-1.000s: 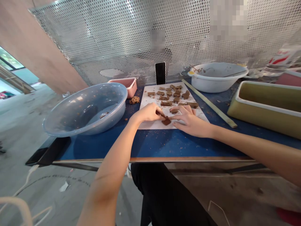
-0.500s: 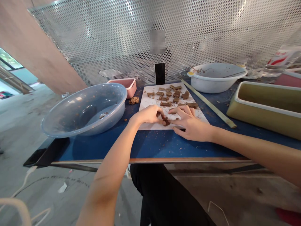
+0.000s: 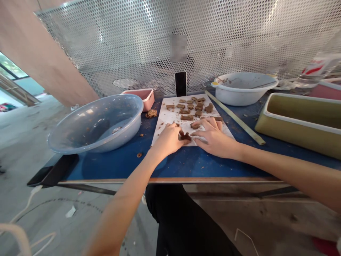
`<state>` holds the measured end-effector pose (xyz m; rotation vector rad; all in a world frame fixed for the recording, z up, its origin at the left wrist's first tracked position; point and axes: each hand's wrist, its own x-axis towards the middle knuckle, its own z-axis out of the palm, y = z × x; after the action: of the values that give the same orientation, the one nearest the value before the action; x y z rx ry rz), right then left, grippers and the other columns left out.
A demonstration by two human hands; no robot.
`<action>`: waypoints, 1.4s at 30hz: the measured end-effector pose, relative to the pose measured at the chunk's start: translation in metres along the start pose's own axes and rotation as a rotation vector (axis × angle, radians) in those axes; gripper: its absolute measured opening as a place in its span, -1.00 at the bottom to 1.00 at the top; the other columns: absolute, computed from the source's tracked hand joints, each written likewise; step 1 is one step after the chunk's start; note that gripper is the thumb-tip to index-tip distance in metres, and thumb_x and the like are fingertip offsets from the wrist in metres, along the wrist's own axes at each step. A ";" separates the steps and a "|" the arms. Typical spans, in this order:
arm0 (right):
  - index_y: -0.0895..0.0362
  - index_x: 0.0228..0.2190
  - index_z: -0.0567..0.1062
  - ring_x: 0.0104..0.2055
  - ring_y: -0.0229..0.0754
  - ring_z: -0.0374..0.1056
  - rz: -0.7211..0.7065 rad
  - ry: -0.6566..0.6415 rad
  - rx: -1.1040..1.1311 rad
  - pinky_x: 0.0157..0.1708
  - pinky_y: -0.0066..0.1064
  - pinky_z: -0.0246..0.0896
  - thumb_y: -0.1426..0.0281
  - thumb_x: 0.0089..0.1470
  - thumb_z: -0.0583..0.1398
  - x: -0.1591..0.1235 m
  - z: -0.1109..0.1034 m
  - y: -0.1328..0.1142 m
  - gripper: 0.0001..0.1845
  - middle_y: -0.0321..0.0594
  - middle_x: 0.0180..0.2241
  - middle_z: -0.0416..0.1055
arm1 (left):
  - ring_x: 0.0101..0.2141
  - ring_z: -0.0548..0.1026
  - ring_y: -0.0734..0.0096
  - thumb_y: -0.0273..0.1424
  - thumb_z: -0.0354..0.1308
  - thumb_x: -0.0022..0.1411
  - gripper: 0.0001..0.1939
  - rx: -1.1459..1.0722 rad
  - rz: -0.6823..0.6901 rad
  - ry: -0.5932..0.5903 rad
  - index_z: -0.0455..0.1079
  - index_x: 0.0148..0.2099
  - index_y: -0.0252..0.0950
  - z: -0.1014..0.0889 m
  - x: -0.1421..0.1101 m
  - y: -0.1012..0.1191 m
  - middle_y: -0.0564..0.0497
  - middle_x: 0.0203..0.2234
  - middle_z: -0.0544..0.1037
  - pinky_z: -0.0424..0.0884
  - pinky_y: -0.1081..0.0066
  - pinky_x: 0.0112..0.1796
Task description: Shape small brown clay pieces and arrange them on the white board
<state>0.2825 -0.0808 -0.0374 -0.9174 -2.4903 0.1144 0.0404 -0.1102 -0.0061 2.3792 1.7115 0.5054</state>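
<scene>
On a white board (image 3: 170, 122), my left hand (image 3: 170, 138) pinches a small dark brown dough-like piece (image 3: 185, 136) between thumb and fingers, close to the front edge. My right hand (image 3: 214, 138) rests on the board just right of that piece, its fingers spread. Another brown lump (image 3: 195, 125) lies by its fingertips. Behind the knuckles a longer brown strip (image 3: 211, 118) is partly covered by the hand. Farther back sit several brown shaped pieces, among them a bone-like one (image 3: 186, 117) and a rounded one (image 3: 209, 108).
A large clear blue basin (image 3: 125, 131) stands left, with a pink tub (image 3: 147, 99) and a crumbly brown clump (image 3: 151, 113) beside it. A phone (image 3: 180, 84) stands behind the board. To the right are a pale stick (image 3: 237, 119), a white basin (image 3: 243, 95) and an olive trough (image 3: 298, 124).
My left hand has drawn slightly left and turned with the brown piece, exposing more of it. The board's front left corner has shifted left. A brown crumb now shows beside my left forearm.
</scene>
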 end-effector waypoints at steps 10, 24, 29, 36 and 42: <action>0.01 0.07 0.75 0.42 0.41 0.18 0.049 -0.059 0.032 0.42 0.52 0.12 0.23 0.46 0.15 0.000 -0.003 -0.001 -0.60 0.05 0.34 0.39 | 0.11 0.43 -0.09 -0.34 0.29 0.52 -0.74 0.027 0.127 0.036 0.71 0.15 -0.18 0.008 -0.019 -0.006 -0.17 0.00 0.58 0.43 -0.06 0.22; -0.03 0.10 0.70 0.48 0.46 0.12 -0.006 -0.158 0.020 0.36 0.54 0.19 0.25 0.47 0.09 -0.006 -0.007 -0.009 -0.58 0.05 0.44 0.28 | 0.03 0.44 0.03 -0.45 0.17 0.58 -0.71 0.016 0.193 0.266 0.76 0.00 -0.15 0.020 -0.022 0.009 -0.14 -0.10 0.64 0.51 0.06 0.10; -0.07 0.15 0.67 0.50 0.45 0.10 -0.012 -0.155 0.045 0.37 0.52 0.20 0.23 0.46 0.13 -0.008 -0.005 -0.008 -0.60 0.03 0.45 0.26 | 0.01 0.43 0.03 -0.45 0.19 0.56 -0.71 -0.008 0.204 0.262 0.77 -0.05 -0.14 0.022 -0.023 0.007 -0.13 -0.12 0.65 0.50 0.03 0.12; 0.01 0.18 0.67 0.49 0.48 0.08 -0.028 -0.163 0.019 0.35 0.55 0.18 0.26 0.46 0.13 -0.008 -0.006 -0.010 -0.57 0.10 0.45 0.24 | 0.08 0.48 -0.04 -0.38 0.24 0.54 -0.76 -0.045 0.079 0.245 0.79 -0.01 -0.14 0.023 -0.023 0.008 -0.16 -0.07 0.67 0.49 -0.03 0.11; -0.02 0.10 0.72 0.43 0.42 0.16 0.005 -0.028 -0.017 0.40 0.50 0.14 0.21 0.48 0.15 -0.005 -0.003 -0.003 -0.62 0.05 0.37 0.36 | 0.06 0.50 0.00 -0.43 0.27 0.50 -0.74 -0.064 0.003 0.339 0.76 0.08 -0.15 0.025 -0.027 0.007 -0.14 -0.04 0.66 0.47 0.00 0.16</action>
<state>0.2853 -0.0865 -0.0365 -0.9353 -2.5182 0.1092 0.0479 -0.1364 -0.0321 2.3553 1.7859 0.9981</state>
